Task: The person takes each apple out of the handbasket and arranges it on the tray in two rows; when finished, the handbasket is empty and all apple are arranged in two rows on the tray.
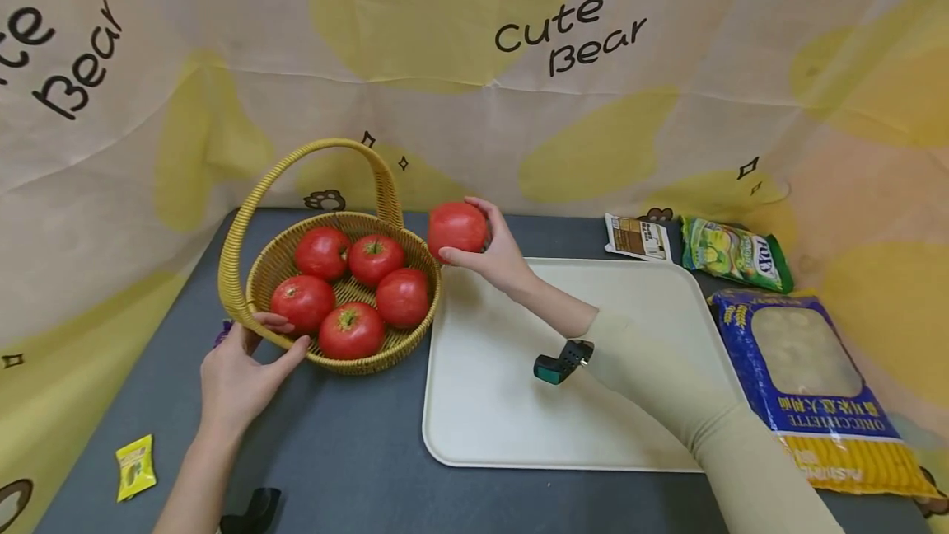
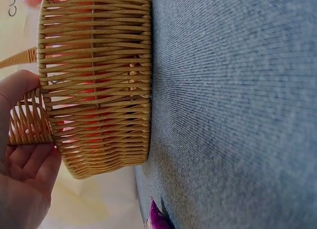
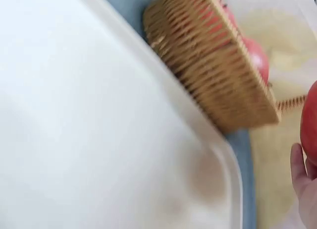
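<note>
My right hand (image 1: 498, 252) grips a red tomato (image 1: 455, 231), held up at the right rim of the wicker basket, over the tray's far left corner. In the right wrist view only part of that tomato (image 3: 311, 125) shows at the right edge. My left hand (image 1: 240, 369) holds the near left rim of the basket (image 1: 385, 363), thumb and fingers at the base of its arched handle (image 1: 231, 262). Several tomatoes (image 1: 352, 331) lie inside the basket, some with green stem ends up. In the left wrist view the basket's woven side (image 2: 99, 90) stands on the grey-blue tabletop.
A cream tray (image 1: 519, 410) lies right of the basket. Beyond its right side are a blue and yellow pasta bag (image 1: 815, 369), a green snack bag (image 1: 734, 254) and a brown-white packet (image 1: 638, 237). A small yellow packet (image 1: 136, 468) lies front left. A printed cloth (image 1: 445, 130) hangs behind.
</note>
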`<state>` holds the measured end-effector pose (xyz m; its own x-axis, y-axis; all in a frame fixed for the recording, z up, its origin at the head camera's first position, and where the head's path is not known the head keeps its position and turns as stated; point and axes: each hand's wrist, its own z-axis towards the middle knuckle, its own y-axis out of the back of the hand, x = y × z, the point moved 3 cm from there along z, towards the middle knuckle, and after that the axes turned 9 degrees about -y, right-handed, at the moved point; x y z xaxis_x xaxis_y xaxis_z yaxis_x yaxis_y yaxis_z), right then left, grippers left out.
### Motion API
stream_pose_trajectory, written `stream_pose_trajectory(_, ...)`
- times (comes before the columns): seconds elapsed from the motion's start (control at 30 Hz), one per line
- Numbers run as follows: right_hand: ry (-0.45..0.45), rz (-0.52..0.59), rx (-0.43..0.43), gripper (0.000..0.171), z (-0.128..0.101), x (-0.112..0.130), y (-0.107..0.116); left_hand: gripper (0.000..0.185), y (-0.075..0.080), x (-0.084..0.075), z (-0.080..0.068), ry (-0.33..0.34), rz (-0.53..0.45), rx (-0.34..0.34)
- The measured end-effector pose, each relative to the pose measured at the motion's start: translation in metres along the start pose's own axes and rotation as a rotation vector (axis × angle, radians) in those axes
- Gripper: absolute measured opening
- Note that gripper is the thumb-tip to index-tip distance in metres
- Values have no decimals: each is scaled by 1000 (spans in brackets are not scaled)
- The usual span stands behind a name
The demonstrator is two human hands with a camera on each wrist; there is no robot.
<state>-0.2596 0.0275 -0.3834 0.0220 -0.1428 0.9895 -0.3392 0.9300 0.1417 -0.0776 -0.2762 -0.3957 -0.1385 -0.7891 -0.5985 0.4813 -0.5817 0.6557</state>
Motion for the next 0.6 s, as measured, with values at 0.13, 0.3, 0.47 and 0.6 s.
stream_pose_trajectory(0.13, -41, -197, -60, 82, -5, -17, 25, 37, 0, 1, 1, 9, 8, -1)
stream_pose_trajectory(0.3, -17, -486, -48, 82, -11, -33, 39, 37, 1, 1, 3, 17, 17, 6)
stream_pose_trajectory(0.47, 56, -679, 4, 81, -13, -41, 40, 37, 1, 0, 3, 32, 31, 20)
stream_pose_trajectory(0.6, 117, -732, 19, 83, -12, -44, 36, 36, 1, 0, 3, 35, 28, 19)
